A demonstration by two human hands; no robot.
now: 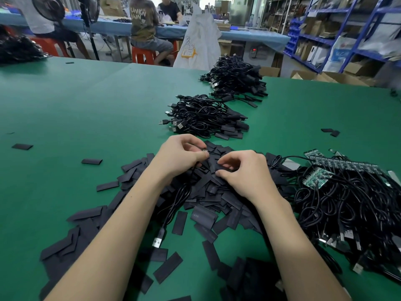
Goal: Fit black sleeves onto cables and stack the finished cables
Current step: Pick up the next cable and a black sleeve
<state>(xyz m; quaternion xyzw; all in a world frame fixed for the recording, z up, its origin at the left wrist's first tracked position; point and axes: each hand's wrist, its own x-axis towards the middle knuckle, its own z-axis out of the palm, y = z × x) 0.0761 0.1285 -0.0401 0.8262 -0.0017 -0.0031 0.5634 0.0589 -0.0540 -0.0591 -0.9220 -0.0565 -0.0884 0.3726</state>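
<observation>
A heap of flat black sleeves (217, 192) covers the green table (86, 105) in front of me. My left hand (180, 155) pinches the board end of a black cable (173, 209), small metal pins showing at its fingertips; the cable's USB plug (157, 242) lies toward me. My right hand (245, 172) pinches a black sleeve (223, 168) on top of the heap, close to the left hand's fingertips. A pile of unsleeved cables with green circuit boards (338, 192) lies on the right. Two stacks of finished cables, one near (206, 118) and one far (236, 79), sit beyond my hands.
Loose sleeves lie scattered on the table, one at the left (22, 146) and a pair at the right (331, 131). People sit on red stools (143, 54) at a blue bench behind the table. A white sack (198, 40) stands at the far edge; blue shelving (338, 35) fills the right.
</observation>
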